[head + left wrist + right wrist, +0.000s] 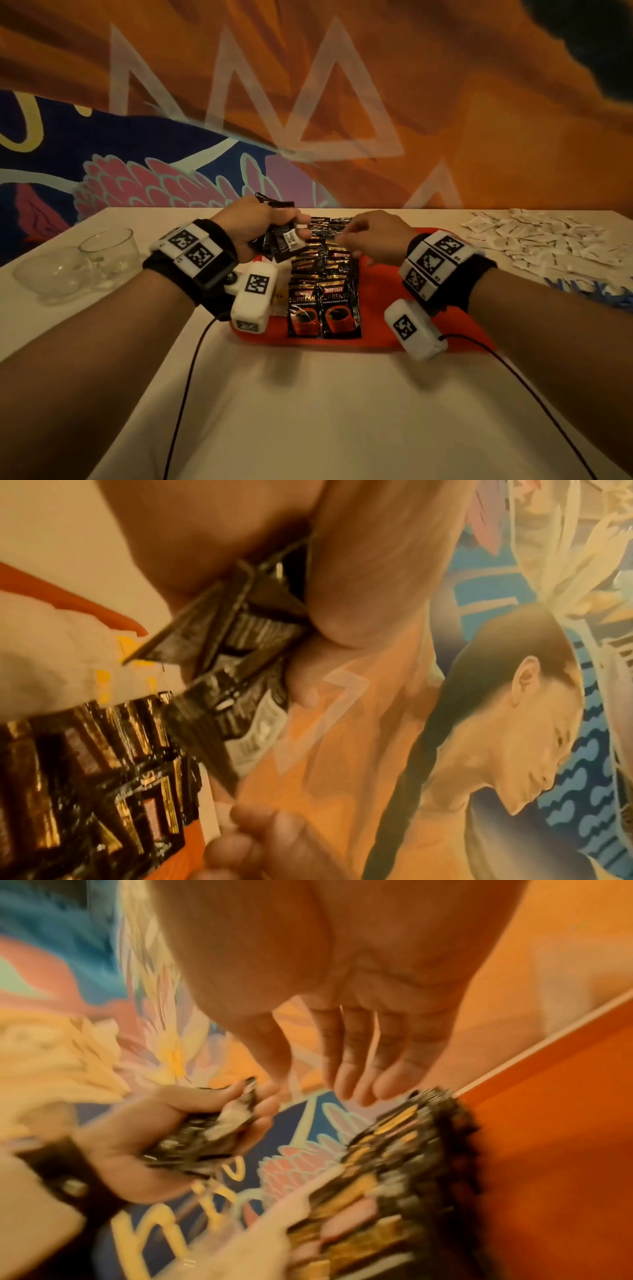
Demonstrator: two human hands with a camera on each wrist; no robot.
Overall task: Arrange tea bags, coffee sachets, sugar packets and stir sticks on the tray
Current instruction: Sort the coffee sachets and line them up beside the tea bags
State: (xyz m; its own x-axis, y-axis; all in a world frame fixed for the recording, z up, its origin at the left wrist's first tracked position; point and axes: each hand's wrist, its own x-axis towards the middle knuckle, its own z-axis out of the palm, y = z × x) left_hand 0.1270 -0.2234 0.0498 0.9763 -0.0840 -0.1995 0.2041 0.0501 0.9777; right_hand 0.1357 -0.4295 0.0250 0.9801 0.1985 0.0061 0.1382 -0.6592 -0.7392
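Head-on: coffee sachets (323, 274) rowed down the red tray (376, 301); sugar packets (541, 236) unsorted, far right on desk (308, 411). Left wrist: left hand (342, 561) grips a spare sachet bundle (240, 647). Right wrist: right hand (359, 1001) flat-fingered, empty (blurred).

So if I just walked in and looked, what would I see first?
Probably the red tray in the middle of the table, with two long rows of black coffee sachets overlapping on it. Just above its far left end, the left hand grips a bunch of sachets, while the right hand hovers open over the rows. Behind everything is a big orange mural.
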